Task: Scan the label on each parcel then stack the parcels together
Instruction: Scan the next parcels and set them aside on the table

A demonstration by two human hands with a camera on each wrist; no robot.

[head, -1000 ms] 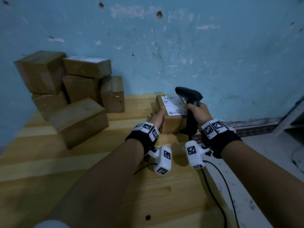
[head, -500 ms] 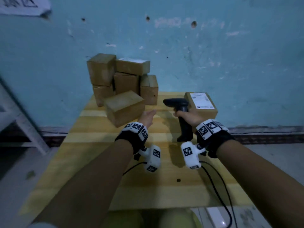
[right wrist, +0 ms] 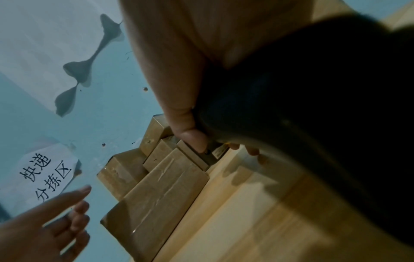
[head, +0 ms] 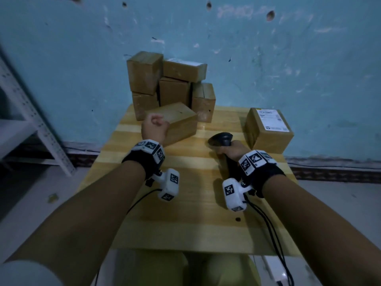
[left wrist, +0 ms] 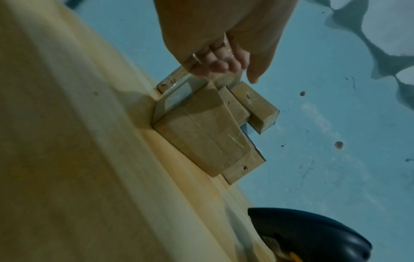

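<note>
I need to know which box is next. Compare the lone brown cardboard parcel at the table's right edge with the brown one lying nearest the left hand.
The lone brown cardboard parcel shows a white printed label on top; the brown cardboard parcel by the left hand shows no label. The lone one stands apart; the other lies against the stacked pile. Both are taped brown boxes resting on the wooden table, neither held.

Seven brown parcels: six piled (head: 169, 87) at the table's (head: 185, 223) far left, one labelled parcel (head: 268, 131) apart at right. One black scanner (head: 223, 141). Two hands.
</note>
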